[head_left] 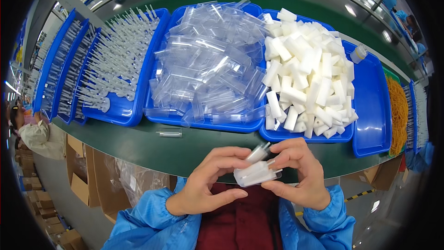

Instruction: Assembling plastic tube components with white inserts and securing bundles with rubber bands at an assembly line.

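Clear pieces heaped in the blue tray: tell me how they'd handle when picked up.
The clear pieces look thin and see-through, so probably light. Their glossy shine suggests they may slide over each other. Those jutting over the tray rim seem to stay straight, so likely springy rather than floppy.

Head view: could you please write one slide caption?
Left hand and right hand handle small white-and-clear items near blue trays heaped with clear plastic sleeves and white pieces.

At the lower left, a clear plastic bag (132, 179) is seen at an open cardboard box (102, 183), and other cartons (45, 198) are stacked farther left. On the floor (388, 203) at the right, a black-and-yellow striped tape (360, 195) is laid.
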Demonstrator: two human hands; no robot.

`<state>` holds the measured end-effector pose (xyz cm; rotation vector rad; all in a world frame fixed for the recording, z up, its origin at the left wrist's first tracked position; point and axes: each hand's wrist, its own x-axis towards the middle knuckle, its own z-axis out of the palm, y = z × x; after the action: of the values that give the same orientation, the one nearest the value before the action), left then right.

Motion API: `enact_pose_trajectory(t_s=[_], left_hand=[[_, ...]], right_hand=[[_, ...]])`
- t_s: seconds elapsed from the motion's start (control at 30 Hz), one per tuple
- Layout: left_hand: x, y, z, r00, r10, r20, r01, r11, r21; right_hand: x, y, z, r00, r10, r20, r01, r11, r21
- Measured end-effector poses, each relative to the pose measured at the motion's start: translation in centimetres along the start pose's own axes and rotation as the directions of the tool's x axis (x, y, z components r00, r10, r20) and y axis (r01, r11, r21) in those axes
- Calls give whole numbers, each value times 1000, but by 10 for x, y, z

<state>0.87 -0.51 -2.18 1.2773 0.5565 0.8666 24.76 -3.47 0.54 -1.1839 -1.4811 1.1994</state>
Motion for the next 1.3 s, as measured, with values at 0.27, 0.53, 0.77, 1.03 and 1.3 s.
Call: enact_pose_trajectory(t_s=[0.27,0.53,0.77,1.03,1.3], left_hand=[[-6,0,-13,990,-79,-120,71,995,-69],[-3,-2,-11,982,-69,-175,52,994,-99],[2,-4,-1,970,-51,-236,75,993,92],[7,-5,6,961,40,-273,32,967,253],[10,-1,17,964,28,-266,45,964,263]], right_hand=[[45,-11,-9,928,-353,115,363,794,-488],[75,-9,-8,801,-558,216,419,266,-868],[30,-26,-9,979,-204,-24,178,899,-399],[12,-20,-18,980,-161,-113,102,909,-404],[2,-3,0,982,-144,-119,116,970,-216]])
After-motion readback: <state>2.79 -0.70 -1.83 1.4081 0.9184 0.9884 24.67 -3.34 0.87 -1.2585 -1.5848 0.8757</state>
